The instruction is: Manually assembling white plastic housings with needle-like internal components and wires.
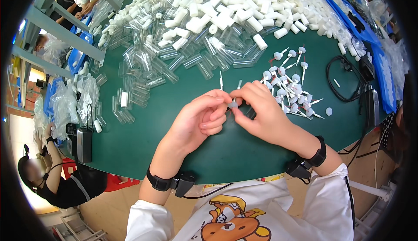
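Observation:
My left hand (201, 119) and my right hand (260, 110) meet over the green table (143, 141), fingertips pinched together on a small grey-white plastic piece (233, 104). A thin white stem (238, 84) sticks up from between the fingers. Just right of my right hand lies a pile of small white pump parts with thin stems (289, 91). One loose white stem (221, 81) lies on the table just beyond my fingers. Both wrists carry black bands with cables.
Clear plastic tubes (174, 60) and white caps (235, 6) are heaped across the far half of the table. Blue trays (383, 73) and a black cable (344, 82) sit at the right. Bags and a black box (82, 143) stand at left. Other people work at left.

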`<state>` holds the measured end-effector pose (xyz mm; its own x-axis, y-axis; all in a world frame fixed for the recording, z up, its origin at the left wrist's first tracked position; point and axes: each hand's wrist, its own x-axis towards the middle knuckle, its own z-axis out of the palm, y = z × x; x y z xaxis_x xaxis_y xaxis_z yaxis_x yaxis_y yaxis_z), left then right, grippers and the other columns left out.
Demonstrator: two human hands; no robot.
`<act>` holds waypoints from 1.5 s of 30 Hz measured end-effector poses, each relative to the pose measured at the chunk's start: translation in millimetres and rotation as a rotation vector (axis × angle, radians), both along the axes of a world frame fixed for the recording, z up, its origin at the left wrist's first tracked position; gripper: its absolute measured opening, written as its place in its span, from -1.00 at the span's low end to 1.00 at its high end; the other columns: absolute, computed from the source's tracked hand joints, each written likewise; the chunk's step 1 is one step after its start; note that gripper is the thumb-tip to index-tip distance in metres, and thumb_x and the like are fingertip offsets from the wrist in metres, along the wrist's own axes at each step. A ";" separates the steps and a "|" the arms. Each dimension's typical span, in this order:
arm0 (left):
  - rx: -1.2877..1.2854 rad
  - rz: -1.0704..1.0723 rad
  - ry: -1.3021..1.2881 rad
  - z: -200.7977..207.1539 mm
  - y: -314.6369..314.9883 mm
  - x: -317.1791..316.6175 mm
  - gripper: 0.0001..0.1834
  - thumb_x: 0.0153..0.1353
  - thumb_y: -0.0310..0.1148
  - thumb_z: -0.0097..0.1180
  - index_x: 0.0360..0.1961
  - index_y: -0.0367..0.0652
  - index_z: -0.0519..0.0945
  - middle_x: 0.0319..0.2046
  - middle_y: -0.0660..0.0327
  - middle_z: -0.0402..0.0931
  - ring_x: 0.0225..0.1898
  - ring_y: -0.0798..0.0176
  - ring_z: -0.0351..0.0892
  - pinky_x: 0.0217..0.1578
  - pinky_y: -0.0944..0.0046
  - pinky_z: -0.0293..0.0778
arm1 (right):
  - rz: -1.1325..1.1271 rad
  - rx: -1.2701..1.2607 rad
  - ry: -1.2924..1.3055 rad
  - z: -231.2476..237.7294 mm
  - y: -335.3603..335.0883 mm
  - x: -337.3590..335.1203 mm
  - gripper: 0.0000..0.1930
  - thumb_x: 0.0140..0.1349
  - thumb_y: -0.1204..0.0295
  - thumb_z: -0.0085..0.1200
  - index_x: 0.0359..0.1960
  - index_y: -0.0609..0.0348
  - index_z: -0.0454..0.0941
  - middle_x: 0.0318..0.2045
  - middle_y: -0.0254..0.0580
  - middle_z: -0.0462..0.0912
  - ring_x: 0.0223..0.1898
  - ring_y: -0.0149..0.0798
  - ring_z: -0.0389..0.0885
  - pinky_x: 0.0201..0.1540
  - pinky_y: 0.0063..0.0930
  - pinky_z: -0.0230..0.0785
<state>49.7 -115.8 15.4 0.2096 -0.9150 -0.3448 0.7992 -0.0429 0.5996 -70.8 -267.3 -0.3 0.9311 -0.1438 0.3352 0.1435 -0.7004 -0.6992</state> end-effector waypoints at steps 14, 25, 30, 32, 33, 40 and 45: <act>-0.015 0.065 0.042 -3.9 0.2 1.3 -0.74 0.23 -0.33 -0.20 -0.21 -0.29 0.43 -0.67 0.38 0.12 -0.74 0.54 -0.04 -0.75 0.52 -0.06 | -0.381 0.314 -0.175 0.2 -62.4 15.6 -0.80 0.32 0.49 -0.18 -0.05 0.22 0.32 -0.24 -0.13 0.58 -0.52 -0.40 0.50 -0.43 -0.55 0.31; 0.001 0.044 -0.026 -4.7 -2.4 0.2 -0.76 0.24 -0.33 -0.20 -0.25 -0.28 0.43 -0.70 0.39 0.10 -0.75 0.55 -0.04 -0.75 0.52 -0.07 | -0.371 0.217 0.064 10.0 -76.5 29.0 -0.83 0.35 0.45 -0.23 -0.06 0.13 0.29 -0.31 0.00 0.65 -0.60 -0.24 0.51 -0.45 -0.40 0.32; 0.003 0.046 -0.026 -4.2 -2.1 -0.5 -0.77 0.24 -0.33 -0.20 -0.28 -0.27 0.43 -0.73 0.40 0.07 -0.75 0.55 -0.05 -0.75 0.51 -0.08 | -0.374 0.094 0.087 10.6 -75.7 37.7 -0.84 0.34 0.45 -0.24 -0.08 0.13 0.30 -0.34 0.08 0.63 -0.45 0.03 0.58 -0.33 -0.27 0.38; -0.009 0.045 -0.030 -2.8 -3.1 -1.6 -0.77 0.25 -0.32 -0.20 -0.28 -0.27 0.43 -0.74 0.40 0.06 -0.75 0.55 -0.05 -0.75 0.51 -0.08 | -0.355 0.031 0.091 5.0 -82.0 41.1 -0.84 0.33 0.46 -0.25 -0.10 0.13 0.30 -0.34 0.09 0.63 -0.36 0.09 0.60 -0.28 -0.22 0.39; -0.016 0.049 -0.030 -2.0 -2.8 -2.4 -0.77 0.25 -0.31 -0.20 -0.29 -0.27 0.43 -0.74 0.40 0.06 -0.75 0.55 -0.05 -0.75 0.51 -0.08 | -0.360 0.034 0.106 6.3 -82.5 43.4 -0.84 0.33 0.46 -0.24 -0.10 0.14 0.31 -0.34 0.09 0.63 -0.33 0.10 0.60 -0.26 -0.20 0.39; -0.013 0.014 -0.042 -2.6 -2.7 -3.6 -0.77 0.26 -0.29 -0.18 -0.31 -0.24 0.43 -0.76 0.43 0.03 -0.76 0.56 -0.06 -0.75 0.50 -0.08 | -0.458 -0.023 0.127 7.9 -87.3 49.9 -0.86 0.31 0.46 -0.22 -0.15 0.15 0.34 -0.37 0.07 0.61 -0.27 0.12 0.58 -0.23 -0.17 0.37; -0.029 -0.012 -0.079 -6.9 -3.3 -7.0 -0.77 0.27 -0.28 -0.18 -0.32 -0.22 0.43 -0.77 0.44 0.03 -0.76 0.56 -0.06 -0.75 0.50 -0.08 | -0.404 0.002 0.128 2.6 -97.7 47.1 -0.86 0.31 0.46 -0.22 -0.16 0.16 0.36 -0.35 0.07 0.62 -0.28 0.09 0.59 -0.22 -0.20 0.38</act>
<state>42.7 -119.1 8.5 0.2237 -0.9271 -0.3007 0.7492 -0.0338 0.6615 -23.7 -365.0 2.3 0.8340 -0.5062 0.2196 -0.2303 -0.6809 -0.6952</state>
